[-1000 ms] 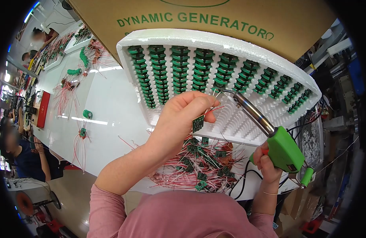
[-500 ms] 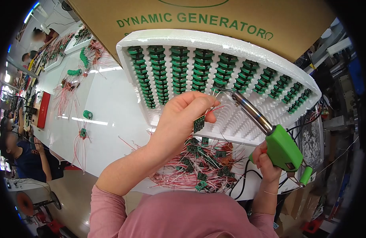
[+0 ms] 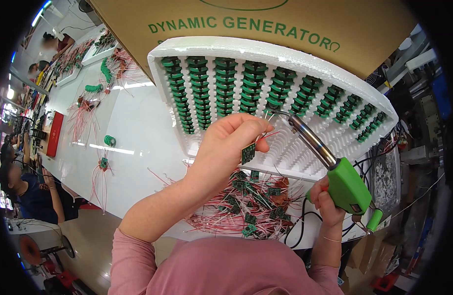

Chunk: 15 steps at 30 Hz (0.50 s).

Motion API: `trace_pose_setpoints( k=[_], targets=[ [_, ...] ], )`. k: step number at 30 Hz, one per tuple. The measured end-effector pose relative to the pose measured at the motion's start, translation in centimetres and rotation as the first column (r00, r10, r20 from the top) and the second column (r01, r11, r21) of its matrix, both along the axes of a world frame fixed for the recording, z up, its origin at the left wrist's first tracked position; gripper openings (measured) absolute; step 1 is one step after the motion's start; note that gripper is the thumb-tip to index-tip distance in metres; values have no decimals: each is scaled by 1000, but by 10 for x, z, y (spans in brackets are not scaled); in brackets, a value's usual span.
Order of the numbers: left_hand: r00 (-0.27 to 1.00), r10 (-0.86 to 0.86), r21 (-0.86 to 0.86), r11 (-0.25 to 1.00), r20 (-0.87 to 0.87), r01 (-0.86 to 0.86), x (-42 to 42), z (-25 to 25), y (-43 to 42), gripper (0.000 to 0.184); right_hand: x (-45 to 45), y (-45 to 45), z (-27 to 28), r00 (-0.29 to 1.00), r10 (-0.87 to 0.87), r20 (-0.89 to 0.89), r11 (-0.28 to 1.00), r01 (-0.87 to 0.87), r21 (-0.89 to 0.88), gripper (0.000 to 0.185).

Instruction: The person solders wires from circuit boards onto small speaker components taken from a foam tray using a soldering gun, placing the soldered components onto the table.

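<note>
My left hand (image 3: 238,137) pinches the red and white wires of a small green circuit board (image 3: 248,153), which hangs below the fingers. The wire ends reach up to the lower end of a column of green round parts (image 3: 280,86) in a white foam tray (image 3: 206,46). My right hand (image 3: 328,201) is wrapped round the green handle of a soldering gun (image 3: 349,187). Its metal barrel points up and left, and the bent tip lies close to the wire ends; whether they touch I cannot tell. Below the tray lies a pile of wired circuit boards (image 3: 241,201).
A cardboard box (image 3: 295,14) stands behind the tray. On the white table (image 3: 133,123) at left are a loose green coil (image 3: 109,140), a wired board (image 3: 104,163) and a red box (image 3: 53,135). A black cable (image 3: 301,228) runs near my right hand. Other people sit at far left.
The view has shifted slightly. The soldering gun's handle has dropped a little to the left, while its tip stays by the wires. My left hand keeps its pinch.
</note>
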<state>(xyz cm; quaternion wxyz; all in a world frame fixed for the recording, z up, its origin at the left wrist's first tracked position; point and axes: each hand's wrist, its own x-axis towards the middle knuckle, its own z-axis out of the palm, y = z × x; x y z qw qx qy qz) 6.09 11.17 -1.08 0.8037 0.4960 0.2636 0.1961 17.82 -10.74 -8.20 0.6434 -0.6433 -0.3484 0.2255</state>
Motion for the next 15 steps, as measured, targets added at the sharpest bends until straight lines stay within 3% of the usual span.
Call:
trace_pose_setpoints(
  k=[15],
  targets=[
    [1000, -6, 0, 1000, -6, 6, 0, 1, 0, 20, -6, 7, 6, 983, 20, -185, 999, -12, 41, 27]
  ],
)
